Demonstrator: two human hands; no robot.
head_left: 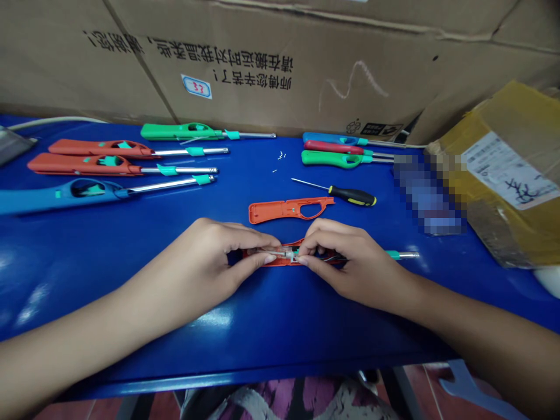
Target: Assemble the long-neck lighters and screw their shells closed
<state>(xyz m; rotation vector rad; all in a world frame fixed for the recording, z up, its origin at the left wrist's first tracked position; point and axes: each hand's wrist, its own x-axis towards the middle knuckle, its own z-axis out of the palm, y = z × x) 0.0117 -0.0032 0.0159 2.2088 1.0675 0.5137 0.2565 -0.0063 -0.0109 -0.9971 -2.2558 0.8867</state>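
An opened orange lighter (284, 257) lies on the blue table (271, 315), its metal nozzle with a teal collar (400, 255) pointing right. My left hand (210, 256) pinches its left part, fingers closed on it. From the other side, my right hand (350, 256) grips its middle, thumb and fingers closed around the inner parts. The lighter's removed orange shell half (289, 209) rests just behind my hands. A screwdriver (345, 194) with a black and yellow handle lies behind that, to the right.
Several whole long lighters lie at back left, green (188, 131), two orange (100, 149), and blue (65, 194). Three more (336, 149) lie at back right. Tiny screws (281, 156) sit between. Cardboard boxes (306, 58) wall the back; a taped parcel (507, 175) stands right.
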